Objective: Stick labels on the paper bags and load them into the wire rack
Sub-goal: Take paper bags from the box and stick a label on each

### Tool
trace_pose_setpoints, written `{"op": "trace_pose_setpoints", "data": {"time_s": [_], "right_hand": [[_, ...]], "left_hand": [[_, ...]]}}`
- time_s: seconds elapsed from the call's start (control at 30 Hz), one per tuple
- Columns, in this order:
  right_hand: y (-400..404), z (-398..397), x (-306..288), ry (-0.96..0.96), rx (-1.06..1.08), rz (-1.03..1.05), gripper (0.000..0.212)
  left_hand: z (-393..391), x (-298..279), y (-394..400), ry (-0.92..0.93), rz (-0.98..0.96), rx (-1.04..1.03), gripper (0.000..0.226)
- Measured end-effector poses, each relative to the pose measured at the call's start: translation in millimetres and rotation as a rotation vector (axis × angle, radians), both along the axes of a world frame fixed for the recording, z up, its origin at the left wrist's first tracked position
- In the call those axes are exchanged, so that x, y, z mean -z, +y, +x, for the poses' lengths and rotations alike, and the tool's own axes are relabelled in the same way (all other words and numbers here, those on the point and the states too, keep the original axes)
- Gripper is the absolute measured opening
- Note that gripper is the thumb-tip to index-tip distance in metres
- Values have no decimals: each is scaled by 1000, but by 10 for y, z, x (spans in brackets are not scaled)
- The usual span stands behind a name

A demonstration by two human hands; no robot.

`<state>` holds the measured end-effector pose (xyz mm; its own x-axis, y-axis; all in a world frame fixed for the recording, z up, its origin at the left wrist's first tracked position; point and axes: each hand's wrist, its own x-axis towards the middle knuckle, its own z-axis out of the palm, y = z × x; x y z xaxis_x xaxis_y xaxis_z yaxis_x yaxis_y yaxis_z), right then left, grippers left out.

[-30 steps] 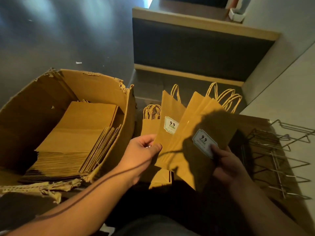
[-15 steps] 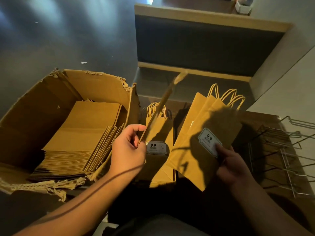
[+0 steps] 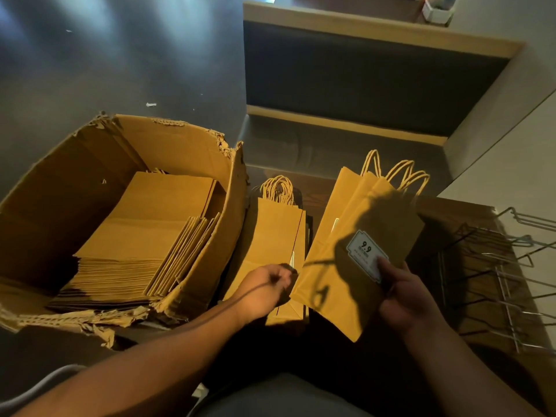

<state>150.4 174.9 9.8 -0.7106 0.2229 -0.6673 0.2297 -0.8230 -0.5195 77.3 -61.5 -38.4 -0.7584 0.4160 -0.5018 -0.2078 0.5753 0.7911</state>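
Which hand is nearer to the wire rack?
The right. The right hand holds a fan of bags just left of the wire rack. The left hand is farther left, beyond those bags.

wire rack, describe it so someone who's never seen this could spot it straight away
Start at the big torn cardboard box on the left and look across, past the fanned paper bags gripped in the right hand. At the far right edge lies the wire rack, the only bare metal thing there, all thin silvery rods.
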Motion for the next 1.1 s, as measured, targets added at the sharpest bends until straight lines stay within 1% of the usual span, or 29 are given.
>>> {"op": "trace_pose_setpoints", "data": {"time_s": [0.03, 0.07, 0.1, 0.13, 0.17, 0.2, 0.23, 0.27, 0.3, 0.33, 0.37, 0.43, 0.5, 0.57, 0.63, 0.7, 0.73, 0.77, 0.8, 0.83, 0.87, 0.9, 0.97, 1.0, 1.03, 1.07, 1.1], "right_hand": [[-5, 0, -4, -5, -2, 7, 40], [-10, -1, -8, -9, -1, 12, 35], [-20, -5, -8, -9, -5, 17, 31], [-36, -6, -2, -8, -12, 19, 29], [-64, -11, 1, -7, -22, 17, 27], [-92, -18, 9, -11, -29, 15, 26], [-122, -23, 15, -15, -36, 18, 25], [-148, -35, 25, -20, -42, 28, 25], [-167, -43, 33, -25, -46, 36, 25], [-183, -55, 37, -33, -50, 43, 24], [-190, -62, 43, -43, -52, 49, 24], [-189, -67, 56, -57, -60, 58, 24], [-184, -63, 68, -73, -70, 57, 23], [-188, -59, 76, -83, -71, 50, 23], [-205, -55, 81, -86, -71, 40, 23], [-217, -51, 83, -86, -67, 36, 23], [-222, -50, 86, -85, -66, 38, 23], [-229, -49, 89, -81, -67, 37, 24], [-238, -49, 93, -80, -67, 37, 24], [-254, -51, 93, -82, -69, 36, 25], [-274, -55, 95, -86, -75, 37, 25], [-295, -55, 95, -88, -83, 35, 25], [-336, -66, 91, -81, -92, 25, 26], [-353, -76, 84, -75, -98, 25, 27], [-367, -85, 76, -73, -111, 37, 28], [-389, -95, 61, -71, -131, 61, 29], [-414, -107, 41, -68, -155, 92, 29]], "left_hand": [[-11, -53, 2, -80, 153, -115, 21], [-35, -125, 14, -213, 328, -205, 27], [-56, -212, 26, -340, 480, -249, 32], [-69, -269, 32, -404, 573, -257, 33], [-75, -319, 34, -409, 606, -224, 31], [-79, -343, 48, -345, 586, -169, 33], [-79, -333, 61, -241, 550, -129, 33], [-68, -332, 82, -130, 497, -125, 28], [-66, -301, 82, -58, 446, -164, 19], [-63, -295, 77, 8, 399, -207, 15], [-70, -306, 66, 68, 362, -254, 18], [-105, -335, 8, 134, 322, -310, 28], [-152, -309, -58, 196, 252, -346, 31], [-203, -263, -115, 267, 153, -378, 29], [-250, -215, -169, 318, 36, -392, 35], [-265, -152, -248, 346, -113, -360, 52], [-255, -115, -275, 377, -171, -312, 60], [-229, -112, -285, 427, -196, -247, 64], [-193, -116, -267, 477, -182, -188, 64], [-147, -150, -233, 518, -127, -143, 60], [-98, -169, -187, 498, -32, -117, 51], [-51, -217, -130, 413, 93, -116, 43], [21, -342, -25, 109, 342, -162, 27], [49, -415, 4, -59, 429, -184, 25], [71, -479, 12, -223, 504, -204, 27], [93, -534, 8, -377, 563, -228, 35], [121, -597, -2, -482, 596, -240, 43]]}}
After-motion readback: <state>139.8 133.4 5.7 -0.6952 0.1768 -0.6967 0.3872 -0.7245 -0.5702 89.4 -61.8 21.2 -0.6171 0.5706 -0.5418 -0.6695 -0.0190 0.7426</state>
